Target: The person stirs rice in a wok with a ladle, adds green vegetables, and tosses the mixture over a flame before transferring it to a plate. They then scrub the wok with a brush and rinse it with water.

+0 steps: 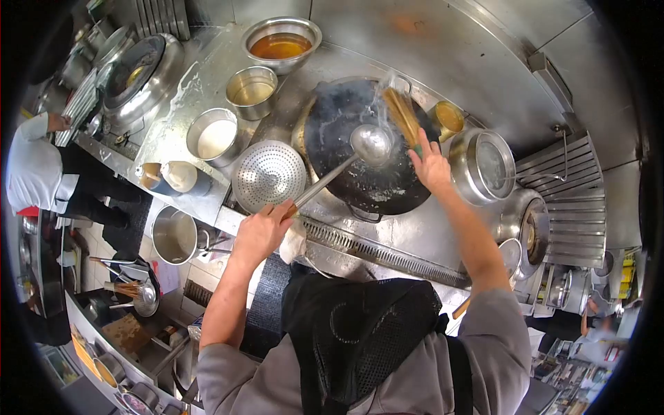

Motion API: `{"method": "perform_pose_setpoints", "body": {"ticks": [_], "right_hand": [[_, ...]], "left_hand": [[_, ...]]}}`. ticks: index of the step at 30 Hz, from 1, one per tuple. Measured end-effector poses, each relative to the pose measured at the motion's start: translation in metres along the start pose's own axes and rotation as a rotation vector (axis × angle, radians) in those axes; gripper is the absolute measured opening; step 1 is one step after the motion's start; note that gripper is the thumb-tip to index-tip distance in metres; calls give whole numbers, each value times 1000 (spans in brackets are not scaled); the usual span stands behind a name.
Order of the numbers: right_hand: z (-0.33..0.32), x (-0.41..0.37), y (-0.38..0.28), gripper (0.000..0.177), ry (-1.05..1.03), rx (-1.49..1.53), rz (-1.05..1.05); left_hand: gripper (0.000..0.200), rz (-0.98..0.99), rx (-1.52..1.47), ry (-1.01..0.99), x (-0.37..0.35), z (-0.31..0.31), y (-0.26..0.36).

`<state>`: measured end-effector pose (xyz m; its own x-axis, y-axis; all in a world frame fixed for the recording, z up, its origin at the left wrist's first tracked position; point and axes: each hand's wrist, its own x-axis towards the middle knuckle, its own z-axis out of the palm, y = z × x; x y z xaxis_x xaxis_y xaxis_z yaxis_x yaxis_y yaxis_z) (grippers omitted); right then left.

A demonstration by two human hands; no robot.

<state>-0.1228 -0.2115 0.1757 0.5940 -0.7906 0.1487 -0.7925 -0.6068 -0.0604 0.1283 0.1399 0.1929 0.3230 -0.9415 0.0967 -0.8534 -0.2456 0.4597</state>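
My left hand (261, 234) is closed around the handle end of a metal ladle (372, 144), whose bowl hangs over the dark wok (394, 190). In my right hand (431, 166) is a bamboo wok brush (400, 114), its bristles near the wok's far right rim. Steam or splashing water blurs the bristle tips. Foamy wet patches show on the wok's surface. A round perforated strainer (269, 177) lies left of the wok, just beyond my left hand. A white cloth (293, 242) is beside that hand at the counter's front edge.
Left stand a bowl of amber liquid (281, 47), metal pots (251, 93) and squeeze bottles (179, 177). A lidded steel pot (492, 166) and slatted metal racks (564, 207) are right. One person (48, 166) stands far left; another (588, 325) is far right.
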Motion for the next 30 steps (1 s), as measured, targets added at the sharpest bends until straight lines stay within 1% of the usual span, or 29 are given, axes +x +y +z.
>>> {"method": "perform_pose_setpoints", "body": {"ticks": [1, 2, 3, 4, 5, 6, 7, 8, 9, 10, 11, 12, 14, 15, 17, 18, 20, 21, 22, 24, 26, 27, 28, 30], "right_hand": [[7, -5, -3, 65, 5, 50, -64], [7, -10, -10, 66, -86, 43, -131], [12, -11, -8, 67, -219, -56, -248], [19, -11, -5, 67, -352, -154, -362], [26, -8, 1, 67, -349, -150, -358], [31, -3, 7, 67, -360, -217, -274], [36, 2, 12, 67, -370, -287, -198], [36, -2, 6, 67, -377, -284, -205], [32, -10, -4, 66, -440, -232, -92], [27, -12, -16, 64, -495, -182, 21], [24, -11, -28, 63, -663, 26, 126], [7, -21, -48, 65, -855, 711, 486], [9, -28, -45, 66, -909, 958, 517], [11, -27, -36, 66, -905, 961, 523], [18, -23, -9, 67, -661, 18, 11], [26, -25, -3, 67, -657, 20, 15], [40, -28, 6, 65, -413, -132, -6], [23, -28, -15, 65, -516, 19, 57], [0, -25, -29, 70, -883, 515, 375], [23, -35, -14, 67, -805, 602, 283], [23, -18, 13, 68, -719, -97, -40], [0, -14, 6, 70, -661, -279, -4], [7, -11, 22, 72, -516, -341, -35], [4, -12, 23, 70, -325, -200, 33]], "left_hand": [[36, -9, -46, -8, 0, 4, -3], [37, -17, -91, -14, 1, 5, -5], [37, -13, -89, -12, 2, 3, -6], [37, -19, -155, -35, 3, 1, -8], [37, -25, -220, -60, 4, -2, -8], [37, -22, -214, -64, 4, -5, -7], [36, -8, -128, -20, 3, -7, -4], [36, -1, -43, 19, 0, -7, -2], [36, -10, -41, 11, -1, -5, 3], [35, 8, 44, 38, 4, -3, 11], [35, 29, 127, 65, 6, -2, 14], [35, 28, 126, 63, 6, -3, 14], [35, 131, 269, 99, 9, -7, 14], [37, 161, 311, 140, 9, -9, 11], [39, 170, 324, 133, 6, -13, 11], [40, 174, 338, 131, 6, -14, 11], [41, 188, 346, 138, 6, -1, 11], [41, 199, 354, 139, 6, 2, 11], [41, 209, 355, 140, 7, 2, 11], [42, 222, 359, 196, 5, -2, 13], [41, 214, 347, 162, -1, -5, 10], [39, 203, 342, 136, -2, -7, 9], [39, 211, 348, 142, -3, -4, 9], [35, 69, 98, 123, -8, 25, 7]]}}
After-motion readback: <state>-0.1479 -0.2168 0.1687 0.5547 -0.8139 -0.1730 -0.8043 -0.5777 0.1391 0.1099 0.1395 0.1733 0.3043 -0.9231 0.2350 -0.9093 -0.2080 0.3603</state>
